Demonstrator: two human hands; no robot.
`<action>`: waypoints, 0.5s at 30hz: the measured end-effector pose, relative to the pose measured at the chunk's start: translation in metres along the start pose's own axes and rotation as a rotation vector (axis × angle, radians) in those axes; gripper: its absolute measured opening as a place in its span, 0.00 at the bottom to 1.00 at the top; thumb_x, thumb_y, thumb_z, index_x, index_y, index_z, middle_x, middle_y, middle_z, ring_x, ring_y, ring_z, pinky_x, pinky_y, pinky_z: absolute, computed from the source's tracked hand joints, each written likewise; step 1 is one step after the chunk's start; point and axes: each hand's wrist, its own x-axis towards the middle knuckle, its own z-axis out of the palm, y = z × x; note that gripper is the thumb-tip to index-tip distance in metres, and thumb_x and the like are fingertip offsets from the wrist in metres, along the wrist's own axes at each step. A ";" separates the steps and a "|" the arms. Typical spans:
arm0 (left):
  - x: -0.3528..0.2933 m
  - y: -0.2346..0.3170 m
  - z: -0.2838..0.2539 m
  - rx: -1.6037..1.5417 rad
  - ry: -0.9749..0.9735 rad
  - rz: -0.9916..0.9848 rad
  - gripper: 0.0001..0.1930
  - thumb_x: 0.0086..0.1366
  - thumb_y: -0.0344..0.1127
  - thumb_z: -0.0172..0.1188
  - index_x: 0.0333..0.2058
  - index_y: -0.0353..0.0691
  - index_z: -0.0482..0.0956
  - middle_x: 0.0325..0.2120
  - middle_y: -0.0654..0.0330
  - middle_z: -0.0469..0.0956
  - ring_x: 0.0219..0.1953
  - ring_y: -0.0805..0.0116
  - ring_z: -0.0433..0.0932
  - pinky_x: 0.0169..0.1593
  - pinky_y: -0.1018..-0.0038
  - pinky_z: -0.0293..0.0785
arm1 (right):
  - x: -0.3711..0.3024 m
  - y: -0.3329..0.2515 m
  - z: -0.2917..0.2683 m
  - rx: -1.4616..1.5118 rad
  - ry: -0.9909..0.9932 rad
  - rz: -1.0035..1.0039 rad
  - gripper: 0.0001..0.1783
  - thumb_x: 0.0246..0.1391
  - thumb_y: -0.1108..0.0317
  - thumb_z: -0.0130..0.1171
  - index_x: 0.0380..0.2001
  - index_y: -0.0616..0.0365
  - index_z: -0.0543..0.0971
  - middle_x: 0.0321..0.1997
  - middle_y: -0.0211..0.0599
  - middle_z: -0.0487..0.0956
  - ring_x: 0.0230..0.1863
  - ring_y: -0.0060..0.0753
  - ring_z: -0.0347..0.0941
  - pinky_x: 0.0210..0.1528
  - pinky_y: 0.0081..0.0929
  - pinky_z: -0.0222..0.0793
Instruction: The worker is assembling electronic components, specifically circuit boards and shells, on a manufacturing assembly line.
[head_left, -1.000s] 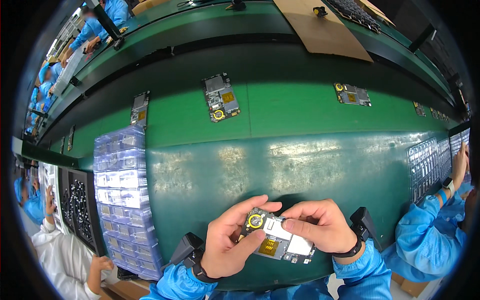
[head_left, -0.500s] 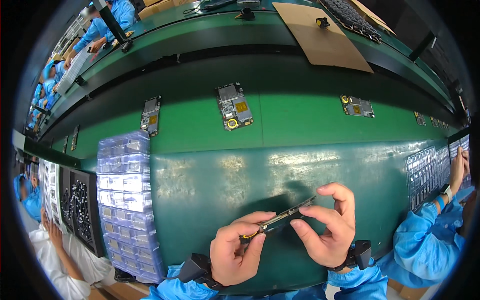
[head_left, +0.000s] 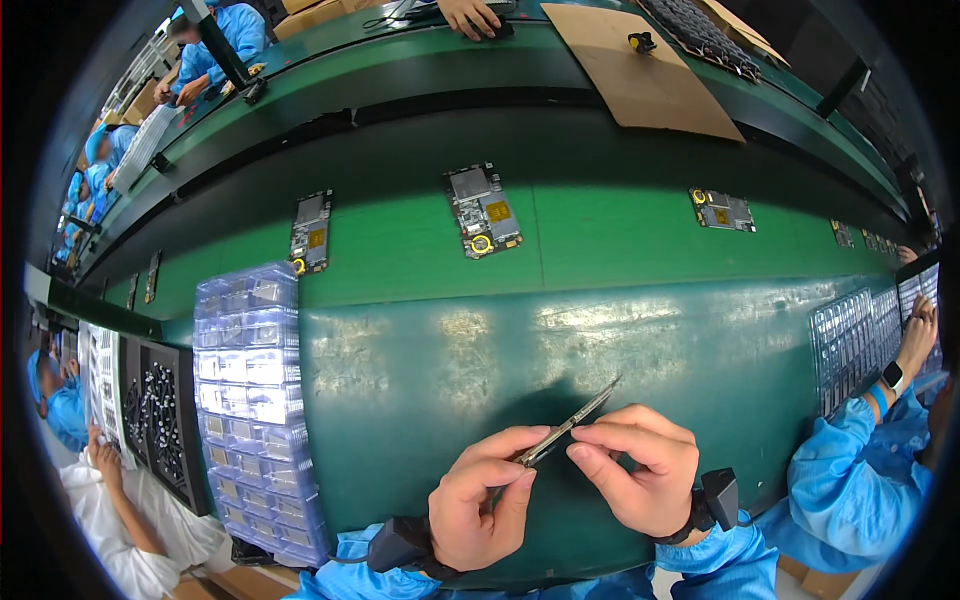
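Note:
Both hands hold one small circuit board (head_left: 568, 427) edge-on above the dark green bench (head_left: 650, 350), so only its thin rim shows. My left hand (head_left: 478, 500) pinches its lower left end between thumb and forefinger. My right hand (head_left: 640, 470) grips the middle and right part with thumb and fingers. Both wrists wear black straps over blue sleeves.
A stack of clear blister trays (head_left: 255, 400) stands left of my hands. Three circuit boards (head_left: 484, 212) (head_left: 310, 232) (head_left: 723, 210) lie on the lighter green belt behind. A cardboard sheet (head_left: 640, 75) sits far back. Another person's sleeve (head_left: 850, 470) and trays (head_left: 850, 345) are at right.
The board was held flat, face up, a second ago; both hands have turned it on edge. The view has shifted slightly, so the belt boards sit lower in the frame.

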 end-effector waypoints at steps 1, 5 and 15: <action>-0.001 -0.001 0.001 0.002 0.000 0.000 0.21 0.66 0.12 0.56 0.51 0.35 0.59 0.55 0.32 0.72 0.56 0.50 0.80 0.58 0.66 0.79 | -0.001 -0.001 0.001 0.077 -0.007 0.080 0.11 0.52 0.76 0.74 0.41 0.62 0.87 0.34 0.37 0.84 0.28 0.23 0.77 0.30 0.20 0.71; -0.003 -0.008 0.004 0.029 -0.006 0.048 0.20 0.66 0.12 0.56 0.50 0.35 0.59 0.54 0.34 0.72 0.57 0.47 0.80 0.58 0.64 0.80 | -0.001 0.008 0.001 0.240 -0.054 0.217 0.09 0.56 0.77 0.71 0.42 0.64 0.87 0.35 0.35 0.84 0.30 0.17 0.76 0.31 0.16 0.71; -0.001 -0.006 0.005 0.044 0.031 -0.016 0.18 0.67 0.14 0.57 0.49 0.35 0.60 0.53 0.37 0.72 0.53 0.53 0.81 0.55 0.70 0.79 | -0.006 0.022 0.006 0.623 -0.060 0.356 0.07 0.60 0.78 0.68 0.40 0.66 0.81 0.43 0.36 0.81 0.40 0.17 0.78 0.36 0.16 0.76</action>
